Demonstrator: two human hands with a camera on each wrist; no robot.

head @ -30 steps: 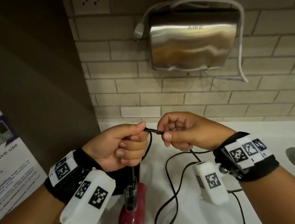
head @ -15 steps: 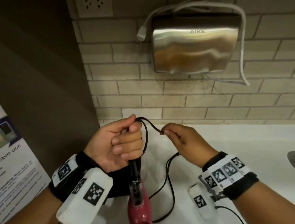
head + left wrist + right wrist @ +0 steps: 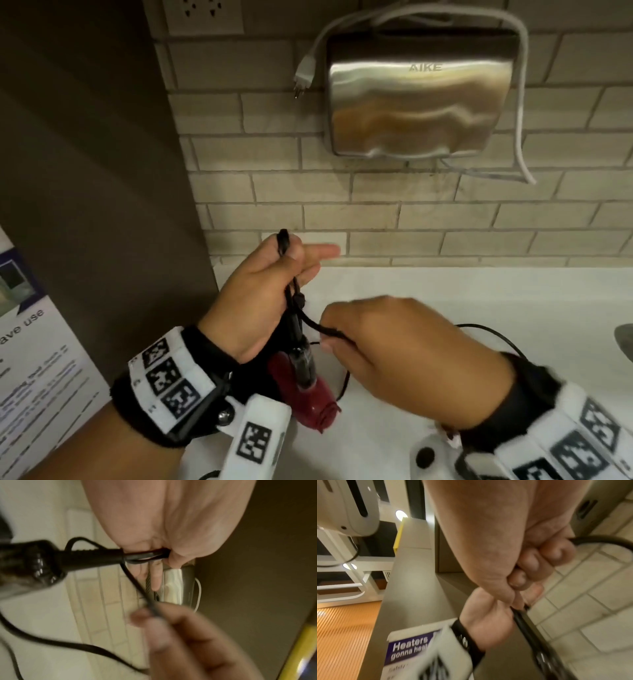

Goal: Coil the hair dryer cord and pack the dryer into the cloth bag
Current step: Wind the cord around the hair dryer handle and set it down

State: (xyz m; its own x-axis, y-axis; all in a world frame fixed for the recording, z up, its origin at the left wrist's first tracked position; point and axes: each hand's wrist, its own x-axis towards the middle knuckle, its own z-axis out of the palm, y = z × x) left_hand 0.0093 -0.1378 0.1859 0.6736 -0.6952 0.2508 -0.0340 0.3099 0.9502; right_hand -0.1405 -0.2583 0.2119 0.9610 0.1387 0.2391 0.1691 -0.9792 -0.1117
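A dark red hair dryer (image 3: pixel 308 397) with a black handle end hangs low between my wrists above the white counter (image 3: pixel 479 291). My left hand (image 3: pixel 263 291) grips folded loops of its black cord (image 3: pixel 310 323); the top of the loop sticks out above the thumb and the index finger points right. In the left wrist view the fingers (image 3: pixel 154 574) clamp the cord (image 3: pixel 145 555) just past the strain relief. My right hand (image 3: pixel 394 349) pinches the cord a little right of the dryer, its fingers (image 3: pixel 547 561) curled. More cord trails over the counter. No cloth bag is clearly visible.
A steel wall hand dryer (image 3: pixel 418 102) hangs on the brick wall, its white plug (image 3: pixel 305 73) dangling below an outlet (image 3: pixel 202 13). A brown partition (image 3: pixel 85 171) with a poster (image 3: pixel 30 359) stands at the left. A grey edge (image 3: pixel 625 339) shows at the far right.
My left hand has risen a little and now holds the cord folded into a loop, index finger extended. My right hand has slid down the cord toward the dryer.
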